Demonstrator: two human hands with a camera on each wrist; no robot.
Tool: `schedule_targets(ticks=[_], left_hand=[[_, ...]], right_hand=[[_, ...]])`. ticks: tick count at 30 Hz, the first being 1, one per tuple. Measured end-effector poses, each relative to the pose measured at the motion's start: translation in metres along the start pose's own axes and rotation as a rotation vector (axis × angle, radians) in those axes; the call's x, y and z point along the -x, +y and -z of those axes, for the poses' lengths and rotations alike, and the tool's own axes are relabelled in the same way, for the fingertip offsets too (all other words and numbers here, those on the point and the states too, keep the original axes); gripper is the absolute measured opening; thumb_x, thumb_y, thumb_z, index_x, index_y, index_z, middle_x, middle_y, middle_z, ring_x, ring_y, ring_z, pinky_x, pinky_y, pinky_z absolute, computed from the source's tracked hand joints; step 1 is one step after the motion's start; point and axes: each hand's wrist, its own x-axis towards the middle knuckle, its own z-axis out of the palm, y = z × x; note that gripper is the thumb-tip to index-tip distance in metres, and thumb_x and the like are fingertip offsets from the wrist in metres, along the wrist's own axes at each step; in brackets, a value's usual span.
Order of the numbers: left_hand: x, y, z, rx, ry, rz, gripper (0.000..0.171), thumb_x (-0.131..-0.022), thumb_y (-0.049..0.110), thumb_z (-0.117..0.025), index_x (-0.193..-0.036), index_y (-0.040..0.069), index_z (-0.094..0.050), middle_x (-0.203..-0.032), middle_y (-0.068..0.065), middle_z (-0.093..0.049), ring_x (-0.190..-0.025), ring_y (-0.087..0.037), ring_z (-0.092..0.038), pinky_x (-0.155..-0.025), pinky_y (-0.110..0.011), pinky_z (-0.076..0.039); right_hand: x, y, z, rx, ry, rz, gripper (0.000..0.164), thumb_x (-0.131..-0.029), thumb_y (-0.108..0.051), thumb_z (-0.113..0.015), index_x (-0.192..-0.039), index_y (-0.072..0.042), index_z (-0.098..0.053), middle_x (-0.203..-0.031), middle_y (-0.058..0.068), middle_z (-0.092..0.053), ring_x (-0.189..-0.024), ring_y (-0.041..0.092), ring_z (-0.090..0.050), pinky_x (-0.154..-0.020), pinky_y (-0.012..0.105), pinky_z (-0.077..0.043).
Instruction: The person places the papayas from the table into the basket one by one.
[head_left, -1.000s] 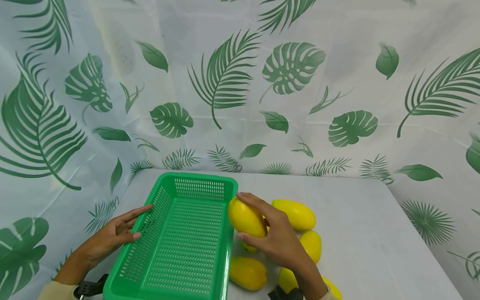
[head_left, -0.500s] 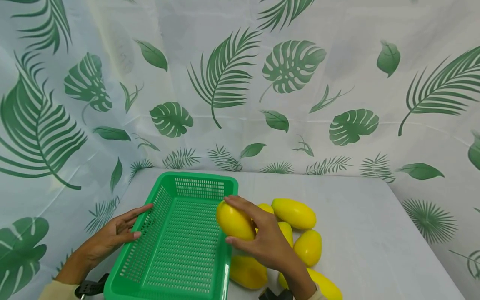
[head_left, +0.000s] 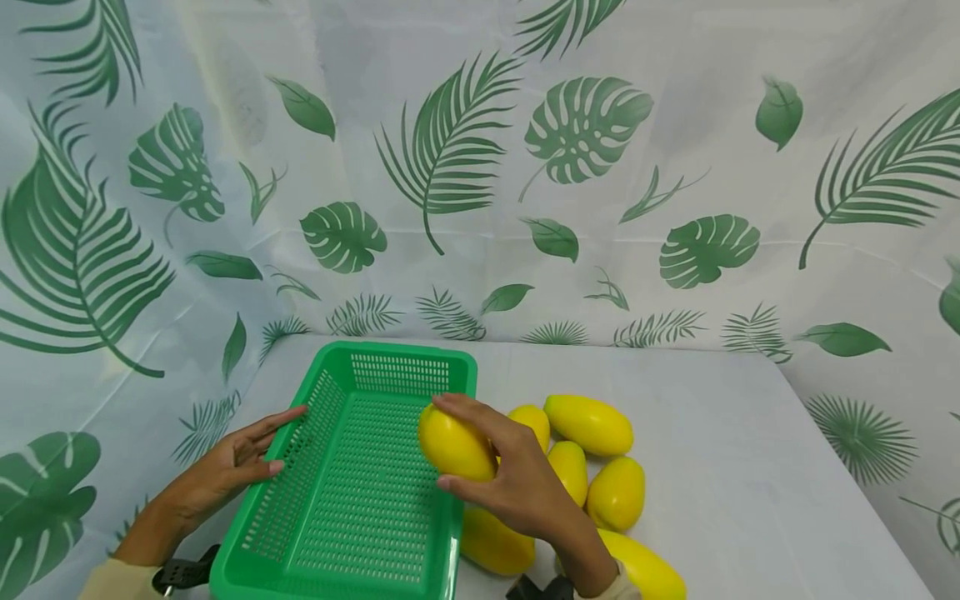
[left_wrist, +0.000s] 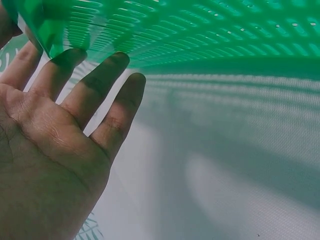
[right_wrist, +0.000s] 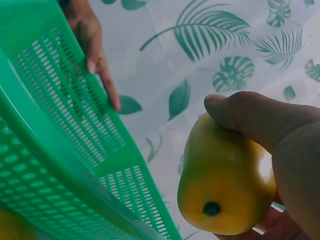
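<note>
A yellow mango (head_left: 456,443) with a dark stem spot is in my right hand (head_left: 517,471), gripped between thumb and fingers. In the head view it appears over the right part of a green slotted plastic basket (head_left: 469,383). The right wrist view shows the mango (right_wrist: 222,185) up close beside the basket's rim. My left hand (head_left: 217,475) lies at the basket's left side, its fingers extended and its thumb at the rim. From the left wrist view, the spread fingers of the left hand (left_wrist: 65,130) meet the basket's outer slotted wall (left_wrist: 200,35).
Several more yellow mangoes lie right of the basket, among them one at the back (head_left: 588,425) and one at the front (head_left: 641,567). A white cloth (head_left: 750,467) covers the table. Leaf-printed sheets (head_left: 480,167) hang behind and at both sides.
My right hand has carried the mango leftward, from beside the basket's right rim to over the basket. The left hand and basket have stayed in place.
</note>
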Motion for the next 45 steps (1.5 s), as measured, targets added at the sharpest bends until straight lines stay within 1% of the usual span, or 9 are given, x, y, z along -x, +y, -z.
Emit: schedule_targets(ticks=[4, 8, 11, 15, 19, 26, 32, 38, 45], left_hand=[[-0.001, -0.002, 0.001, 0.004, 0.001, -0.013, 0.070, -0.111, 0.002, -0.046, -0.173, 0.019, -0.017, -0.179, 0.013, -0.014, -0.140, 0.031, -0.022, -0.112, -0.088, 0.016], [-0.001, -0.002, 0.001, 0.011, -0.004, -0.020, 0.070, -0.111, 0.001, -0.046, -0.173, 0.017, -0.017, -0.178, 0.016, -0.015, -0.141, 0.031, -0.022, -0.113, -0.087, 0.016], [-0.001, -0.003, 0.001, 0.010, -0.006, -0.027, 0.070, -0.111, 0.001, -0.046, -0.173, 0.017, -0.017, -0.178, 0.017, -0.016, -0.142, 0.031, -0.021, -0.113, -0.087, 0.016], [0.000, -0.003, 0.000, 0.011, -0.008, -0.038, 0.070, -0.111, 0.001, -0.046, -0.173, 0.016, -0.017, -0.178, 0.016, -0.015, -0.143, 0.030, -0.021, -0.112, -0.087, 0.016], [0.001, -0.003, -0.001, 0.012, -0.005, -0.041, 0.070, -0.111, 0.001, -0.046, -0.173, 0.017, -0.017, -0.179, 0.015, -0.015, -0.144, 0.030, -0.021, -0.112, -0.087, 0.016], [0.001, -0.002, -0.001, 0.006, 0.006, -0.025, 0.070, -0.111, 0.002, -0.046, -0.173, 0.019, -0.017, -0.179, 0.015, -0.013, -0.141, 0.031, -0.023, -0.113, -0.088, 0.014], [0.001, -0.002, -0.001, -0.001, 0.011, -0.015, 0.070, -0.111, 0.003, -0.047, -0.173, 0.020, -0.018, -0.179, 0.014, -0.012, -0.140, 0.031, -0.023, -0.114, -0.087, 0.013], [0.001, -0.002, -0.001, -0.010, 0.020, -0.002, 0.069, -0.112, 0.004, -0.047, -0.173, 0.021, -0.018, -0.180, 0.012, -0.010, -0.138, 0.031, -0.021, -0.113, -0.089, 0.012], [0.000, -0.002, -0.001, -0.002, 0.022, -0.011, 0.070, -0.111, 0.003, -0.047, -0.173, 0.019, -0.019, -0.179, 0.012, -0.013, -0.141, 0.030, -0.023, -0.112, -0.089, 0.014]], right_hand=[[-0.002, 0.001, -0.004, -0.005, -0.008, -0.001, 0.076, -0.095, -0.033, -0.084, -0.161, -0.035, -0.046, -0.163, -0.014, -0.050, -0.152, 0.014, -0.049, -0.117, 0.039, -0.053], [-0.004, 0.001, -0.007, -0.027, -0.018, -0.010, 0.077, -0.094, -0.033, -0.085, -0.160, -0.038, -0.046, -0.163, -0.016, -0.050, -0.153, 0.012, -0.047, -0.118, 0.039, -0.051], [-0.006, 0.001, -0.009, -0.050, -0.027, -0.014, 0.076, -0.094, -0.033, -0.085, -0.159, -0.039, -0.046, -0.163, -0.015, -0.050, -0.154, 0.012, -0.045, -0.118, 0.039, -0.052], [-0.007, 0.001, -0.013, -0.080, -0.041, -0.024, 0.076, -0.094, -0.032, -0.084, -0.159, -0.040, -0.046, -0.163, -0.017, -0.049, -0.155, 0.012, -0.044, -0.117, 0.037, -0.052], [-0.009, 0.000, -0.018, -0.087, -0.051, -0.021, 0.076, -0.094, -0.031, -0.084, -0.160, -0.040, -0.045, -0.164, -0.016, -0.048, -0.153, 0.013, -0.046, -0.117, 0.037, -0.052], [-0.013, -0.001, -0.024, -0.094, -0.056, -0.021, 0.078, -0.093, -0.031, -0.085, -0.160, -0.036, -0.046, -0.164, -0.014, -0.048, -0.147, 0.016, -0.054, -0.111, 0.037, -0.057], [-0.017, -0.001, -0.029, -0.117, -0.067, -0.053, 0.079, -0.092, -0.031, -0.086, -0.159, -0.039, -0.046, -0.162, -0.019, -0.048, -0.141, 0.014, -0.057, -0.110, 0.035, -0.057], [-0.019, 0.000, -0.035, -0.148, -0.077, -0.066, 0.078, -0.092, -0.030, -0.086, -0.158, -0.040, -0.046, -0.160, -0.020, -0.050, -0.132, 0.015, -0.062, -0.103, 0.030, -0.059], [-0.021, 0.001, -0.040, -0.131, -0.085, -0.097, 0.076, -0.092, -0.035, -0.087, -0.156, -0.044, -0.046, -0.157, -0.024, -0.051, -0.126, 0.013, -0.064, -0.102, 0.028, -0.059]])
